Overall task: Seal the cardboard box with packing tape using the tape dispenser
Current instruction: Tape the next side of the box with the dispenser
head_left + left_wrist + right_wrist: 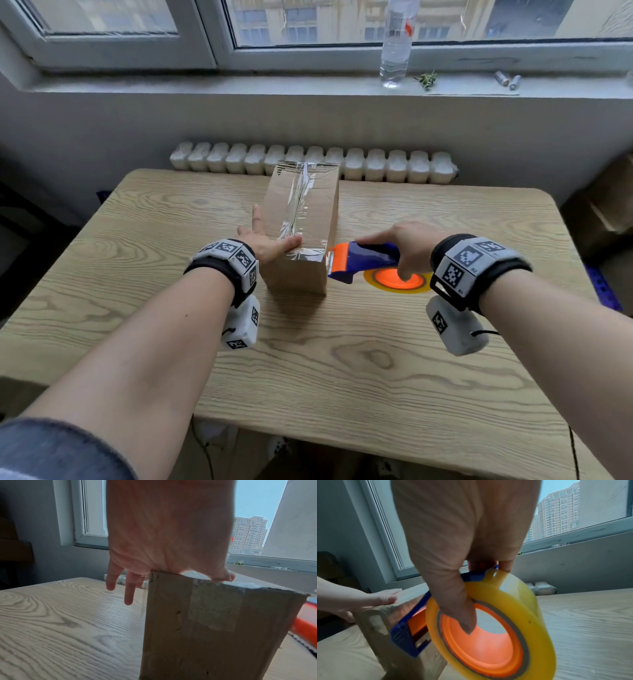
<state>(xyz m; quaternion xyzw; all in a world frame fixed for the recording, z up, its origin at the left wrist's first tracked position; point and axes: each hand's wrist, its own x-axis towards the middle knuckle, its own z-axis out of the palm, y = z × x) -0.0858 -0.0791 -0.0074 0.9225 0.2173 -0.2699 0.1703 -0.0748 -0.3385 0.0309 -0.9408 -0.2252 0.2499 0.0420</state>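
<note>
A tall cardboard box stands mid-table, a strip of clear tape running along its top and down the near face. My left hand steadies the box: the thumb lies on the top near edge, and straight fingers hang down the left side. My right hand grips the blue and orange tape dispenser, thumb hooked into the orange core of the yellow tape roll. The dispenser's toothed end sits at the box's near right top corner.
The wooden table has bare surface around the box. A white radiator runs behind it. On the windowsill stand a water bottle and batteries. Cardboard boxes sit on the floor at right.
</note>
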